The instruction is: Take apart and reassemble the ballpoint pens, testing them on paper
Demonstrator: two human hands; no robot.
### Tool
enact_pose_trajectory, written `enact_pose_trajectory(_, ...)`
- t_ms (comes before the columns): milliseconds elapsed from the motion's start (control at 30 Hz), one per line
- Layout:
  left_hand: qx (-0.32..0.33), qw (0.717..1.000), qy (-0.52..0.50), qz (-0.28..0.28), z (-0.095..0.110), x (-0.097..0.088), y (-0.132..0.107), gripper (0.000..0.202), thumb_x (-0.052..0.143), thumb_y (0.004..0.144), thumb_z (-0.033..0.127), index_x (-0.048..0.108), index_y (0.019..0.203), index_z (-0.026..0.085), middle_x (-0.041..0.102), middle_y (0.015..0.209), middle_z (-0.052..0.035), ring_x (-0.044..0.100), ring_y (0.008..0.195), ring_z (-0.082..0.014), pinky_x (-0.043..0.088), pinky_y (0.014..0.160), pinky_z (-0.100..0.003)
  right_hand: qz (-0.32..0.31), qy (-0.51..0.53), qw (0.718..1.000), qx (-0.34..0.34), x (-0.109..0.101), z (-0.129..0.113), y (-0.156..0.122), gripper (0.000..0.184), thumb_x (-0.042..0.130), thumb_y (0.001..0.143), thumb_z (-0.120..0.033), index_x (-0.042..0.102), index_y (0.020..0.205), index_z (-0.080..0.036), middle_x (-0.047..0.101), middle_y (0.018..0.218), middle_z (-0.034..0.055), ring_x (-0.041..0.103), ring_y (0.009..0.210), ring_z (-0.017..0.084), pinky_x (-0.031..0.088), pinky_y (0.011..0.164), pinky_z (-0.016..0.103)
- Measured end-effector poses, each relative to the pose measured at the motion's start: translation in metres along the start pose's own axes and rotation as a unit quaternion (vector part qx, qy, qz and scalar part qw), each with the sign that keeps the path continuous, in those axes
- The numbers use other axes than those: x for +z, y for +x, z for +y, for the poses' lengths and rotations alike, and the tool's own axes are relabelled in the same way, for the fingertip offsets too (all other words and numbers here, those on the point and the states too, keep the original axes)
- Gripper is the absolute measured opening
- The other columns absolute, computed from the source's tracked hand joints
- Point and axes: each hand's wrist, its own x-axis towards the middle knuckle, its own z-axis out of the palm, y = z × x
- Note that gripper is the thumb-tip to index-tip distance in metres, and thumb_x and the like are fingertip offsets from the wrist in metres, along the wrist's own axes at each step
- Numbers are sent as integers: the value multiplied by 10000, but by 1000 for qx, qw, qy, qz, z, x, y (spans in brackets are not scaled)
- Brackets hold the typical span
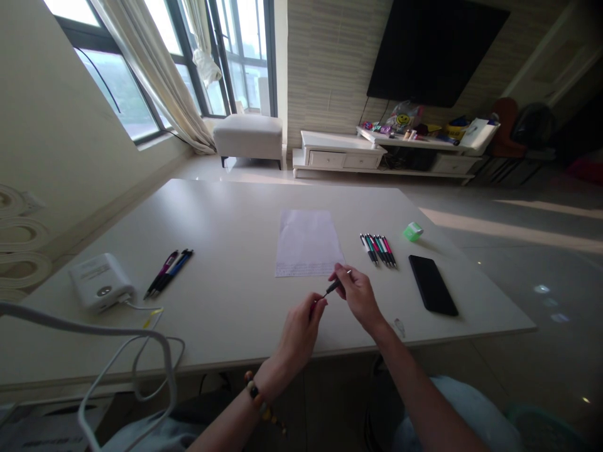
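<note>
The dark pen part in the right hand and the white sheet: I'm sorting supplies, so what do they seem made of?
Dark pen part: likely dull plastic or rubber, its black surface showing little shine; its silvery tip may be metal.
White sheet: looks like matte paper, thin, with faint marks along its near edge.

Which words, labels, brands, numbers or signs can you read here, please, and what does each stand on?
Words, brands, numbers: none legible.
Sign: yellow smiley face, on the plastic bag.
Too small or blurred: print on the white cabled device, paper sheet, yellow packet and lower-left box.
</note>
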Motion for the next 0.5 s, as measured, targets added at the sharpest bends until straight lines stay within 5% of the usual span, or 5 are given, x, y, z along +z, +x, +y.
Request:
enact_pose_trajectory(133,14,1000,0,12,-7,2,0,225,444,869,369,572,963,209,632,730,4,510,612,-127,369,599,-225,-99,-53,994,2,4,5,-5,430,536,797,-561,618,676,-157,435,457,-38,395,438,96,315,436,227)
enact_pose_trajectory(267,21,1000,3,3,-10,0,-1,219,405,894,357,563,883,207,663,821,-24,547,670,-136,380,637,-233,-105,-62,993,0,7,12,-8,411,543,798,-547,623,700,-156,476,481,-29,429,458,102,341,461,230)
enact_pose_trajectory(500,9,1000,18,20,-5,-6,3,265,400,891,393,570,836,197,619,712,3,502,606,-120,350,584,-224,-134,29,990,36,-2,4,-3,371,608,753,-523,593,878,-175,585,631,-5,492,472,100,309,391,206)
